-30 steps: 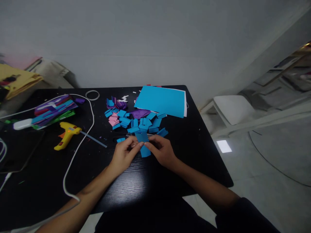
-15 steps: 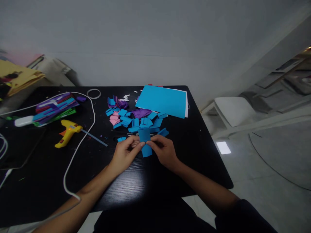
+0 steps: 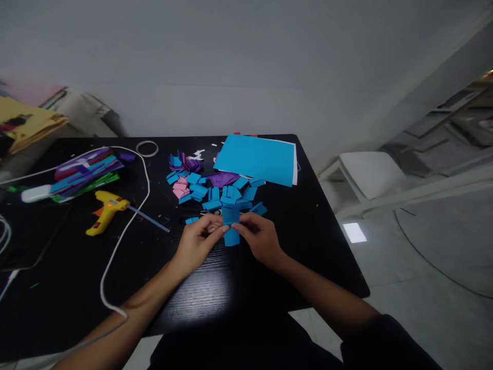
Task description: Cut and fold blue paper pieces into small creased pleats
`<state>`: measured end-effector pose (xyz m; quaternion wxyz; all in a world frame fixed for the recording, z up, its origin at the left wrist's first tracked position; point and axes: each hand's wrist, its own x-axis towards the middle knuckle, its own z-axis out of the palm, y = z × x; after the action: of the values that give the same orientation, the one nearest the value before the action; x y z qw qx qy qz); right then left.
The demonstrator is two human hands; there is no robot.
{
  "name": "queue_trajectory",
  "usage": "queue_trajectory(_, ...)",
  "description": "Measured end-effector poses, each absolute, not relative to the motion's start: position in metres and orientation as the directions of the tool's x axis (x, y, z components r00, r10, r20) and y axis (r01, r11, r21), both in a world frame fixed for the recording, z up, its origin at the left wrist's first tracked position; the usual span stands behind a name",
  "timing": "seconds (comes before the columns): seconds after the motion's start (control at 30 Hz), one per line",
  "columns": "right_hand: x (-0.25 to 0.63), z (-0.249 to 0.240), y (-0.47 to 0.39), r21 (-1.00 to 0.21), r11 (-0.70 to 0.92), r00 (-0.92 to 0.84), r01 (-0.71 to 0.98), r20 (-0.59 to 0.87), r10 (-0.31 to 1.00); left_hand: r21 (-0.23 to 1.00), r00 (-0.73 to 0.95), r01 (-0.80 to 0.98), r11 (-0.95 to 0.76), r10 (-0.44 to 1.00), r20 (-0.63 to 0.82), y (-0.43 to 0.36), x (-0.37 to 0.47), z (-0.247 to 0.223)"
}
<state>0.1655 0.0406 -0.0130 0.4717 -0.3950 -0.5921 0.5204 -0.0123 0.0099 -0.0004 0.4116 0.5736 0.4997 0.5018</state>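
A narrow strip of blue paper (image 3: 231,237) is held upright over the near part of the table, creased across its middle. My left hand (image 3: 200,239) pinches its left edge at the crease between thumb and fingers. On the opposite edge, my right hand (image 3: 260,237) pinches it the same way, thumb toward me. Just beyond the hands lies a loose heap of folded blue paper pieces (image 3: 199,191), with pink folded pieces (image 3: 181,188) at its left. Scissors, partly hidden, lie behind the strip.
A yellow glue gun (image 3: 106,211) with a glue stick rests at left, beside a white cable (image 3: 115,252) that curves across the black table (image 3: 308,267). Blue sheets (image 3: 256,159) lie at the back right, a stack of coloured paper (image 3: 88,172) at the back left. A white chair (image 3: 370,174) stands right.
Both hands keep their pinch on the blue strip. The strip's tilt has shifted slightly, its lower end now a little further left and higher. The rest stays in place.
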Motion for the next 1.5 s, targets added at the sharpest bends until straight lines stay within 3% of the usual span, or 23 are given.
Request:
queue_trajectory(0.13, 0.165, -0.012, 0.039, -0.99, 0.14, -0.238, -0.018, 0.14, 0.961, 0.975, -0.007, 0.151, -0.161, 0.986, 0.164, 0.01, -0.012, 0.002)
queue_trajectory(0.3, 0.165, -0.012, 0.038, -0.989, 0.146, -0.253, -0.006, 0.143, 0.957, 0.944, 0.009, 0.264, -0.2, 0.979, 0.205, 0.009, -0.014, 0.004)
queue_trajectory(0.5, 0.167, -0.012, 0.041, -0.953, 0.284, -0.206, 0.103, 0.259, 0.944, 0.849, 0.042, 0.424, -0.315, 0.943, 0.329, 0.008, -0.019, -0.001)
queue_trajectory(0.6, 0.168, -0.013, 0.04, -0.973, 0.215, -0.235, 0.084, 0.191, 0.953, 0.786, 0.07, 0.469, -0.403, 0.904, 0.421, 0.009, -0.022, -0.001)
queue_trajectory(0.7, 0.167, -0.015, 0.038, -0.995, 0.089, -0.3, -0.045, 0.099, 0.949, 0.756, 0.061, 0.487, -0.438, 0.88, 0.47, 0.009, -0.025, 0.001)
queue_trajectory(0.83, 0.167, -0.014, 0.038, -0.983, 0.079, -0.295, -0.164, 0.125, 0.947, 0.784, 0.079, 0.449, -0.43, 0.892, 0.444, 0.008, -0.025, 0.001)
queue_trajectory(1.07, 0.169, -0.016, 0.038, -0.976, 0.144, -0.309, -0.165, 0.189, 0.932, 0.898, 0.011, 0.264, -0.353, 0.932, 0.363, 0.009, -0.022, 0.0)
queue_trajectory(1.3, 0.169, -0.014, 0.038, -0.976, 0.218, -0.268, -0.014, 0.214, 0.939, 0.902, -0.034, 0.302, -0.309, 0.942, 0.334, 0.01, -0.019, 0.0)
queue_trajectory(1.5, 0.167, -0.014, 0.037, -0.991, 0.131, -0.267, 0.002, 0.126, 0.955, 0.939, -0.097, 0.286, -0.193, 0.969, 0.229, 0.006, -0.014, 0.002)
